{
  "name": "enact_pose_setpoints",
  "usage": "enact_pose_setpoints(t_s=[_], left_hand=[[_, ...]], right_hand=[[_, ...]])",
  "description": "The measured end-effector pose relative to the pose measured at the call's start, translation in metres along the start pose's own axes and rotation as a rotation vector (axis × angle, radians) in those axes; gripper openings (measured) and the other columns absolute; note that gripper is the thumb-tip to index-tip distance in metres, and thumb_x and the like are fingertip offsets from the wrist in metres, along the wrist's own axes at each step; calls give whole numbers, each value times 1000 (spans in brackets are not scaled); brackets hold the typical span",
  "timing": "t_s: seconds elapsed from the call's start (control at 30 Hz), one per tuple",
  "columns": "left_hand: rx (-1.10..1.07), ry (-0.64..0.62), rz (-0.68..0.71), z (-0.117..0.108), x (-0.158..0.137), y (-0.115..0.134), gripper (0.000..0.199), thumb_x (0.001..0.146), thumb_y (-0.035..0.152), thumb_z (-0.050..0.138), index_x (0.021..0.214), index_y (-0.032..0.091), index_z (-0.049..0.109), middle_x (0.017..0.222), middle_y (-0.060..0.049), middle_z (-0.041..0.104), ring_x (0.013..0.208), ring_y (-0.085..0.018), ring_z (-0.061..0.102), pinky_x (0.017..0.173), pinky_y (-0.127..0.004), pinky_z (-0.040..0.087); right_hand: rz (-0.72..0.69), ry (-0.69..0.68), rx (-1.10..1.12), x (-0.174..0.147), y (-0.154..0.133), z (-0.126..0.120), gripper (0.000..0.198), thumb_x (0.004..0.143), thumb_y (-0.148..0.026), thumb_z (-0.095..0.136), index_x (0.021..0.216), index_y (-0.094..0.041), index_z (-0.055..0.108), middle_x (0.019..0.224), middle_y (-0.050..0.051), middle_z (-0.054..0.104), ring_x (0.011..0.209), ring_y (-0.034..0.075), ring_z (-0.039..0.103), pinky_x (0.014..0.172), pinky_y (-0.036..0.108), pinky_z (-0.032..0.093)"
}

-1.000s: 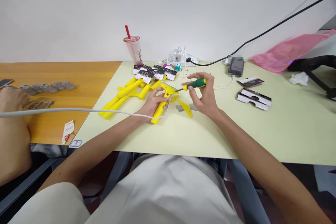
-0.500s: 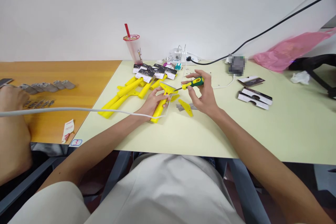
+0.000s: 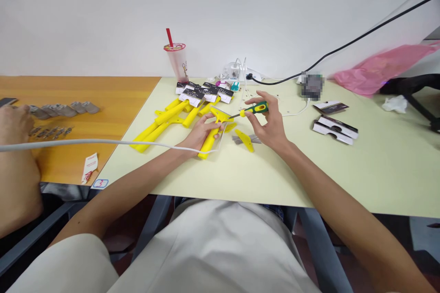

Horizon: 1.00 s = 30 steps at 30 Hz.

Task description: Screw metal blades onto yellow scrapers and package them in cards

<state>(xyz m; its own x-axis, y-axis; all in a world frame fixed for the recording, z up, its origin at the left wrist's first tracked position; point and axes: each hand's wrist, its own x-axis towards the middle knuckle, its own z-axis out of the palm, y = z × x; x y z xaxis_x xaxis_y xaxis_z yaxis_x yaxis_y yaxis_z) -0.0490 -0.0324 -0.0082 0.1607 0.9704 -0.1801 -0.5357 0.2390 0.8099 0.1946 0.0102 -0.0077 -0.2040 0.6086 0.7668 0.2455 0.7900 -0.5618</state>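
Observation:
My left hand [image 3: 199, 133] is closed around a yellow scraper [image 3: 208, 143], its wide head tilted up and to the right. In my right hand [image 3: 271, 121] is a green and yellow screwdriver [image 3: 257, 108], gripped by its handle between thumb and fingers. The screwdriver's tip meets the scraper's head, at or near a screw. Just right of the scraper, a loose yellow plate [image 3: 244, 140] lies across flat grey blades [image 3: 255, 138]. Several more yellow scrapers [image 3: 154, 133] lie in a pile left of my hands, some with black and white cards [image 3: 191, 97].
A cup with a red straw [image 3: 177, 64] stands by the wall, near a power strip [image 3: 237, 72]. Folded cards [image 3: 335, 129] lie to the right. A white cable [image 3: 103, 142] crosses before my left forearm. Another person's hand [image 3: 15, 123] is beside grey parts [image 3: 65, 109] at left.
The view has shifted slightly. Both hands keep their hold, and the screwdriver tip stays at the scraper's head. The other person's hand has moved a little.

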Motion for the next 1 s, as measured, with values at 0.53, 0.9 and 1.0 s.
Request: enact_pose_setpoints(t_s=[0.53,0.9,1.0], left_hand=[[15,-21,3,2,-3,0,56,75,6,92,119,19,59,99,-6,75,82,-15,72,57,-22,42],[8,11,-3,0,1,1,55,77,4,90,119,20,58,100,-5,75,84,-15,73,57,-22,42],[12,0,5,0,0,0,55,78,5,90,120,21,57,100,-4,75,83,-15,73,58,-21,43]], right_hand=[[19,38,-27,-1,5,-1,47,106,-55,77,142,-33,57,113,7,76,105,27,79,99,49,68],[35,27,-55,0,0,-1,38,104,-58,78,128,-32,63,118,8,74,105,28,78,97,48,71],[47,32,-8,-1,2,-1,43,105,-61,77,132,-32,60,120,8,73,107,28,80,100,50,71]])
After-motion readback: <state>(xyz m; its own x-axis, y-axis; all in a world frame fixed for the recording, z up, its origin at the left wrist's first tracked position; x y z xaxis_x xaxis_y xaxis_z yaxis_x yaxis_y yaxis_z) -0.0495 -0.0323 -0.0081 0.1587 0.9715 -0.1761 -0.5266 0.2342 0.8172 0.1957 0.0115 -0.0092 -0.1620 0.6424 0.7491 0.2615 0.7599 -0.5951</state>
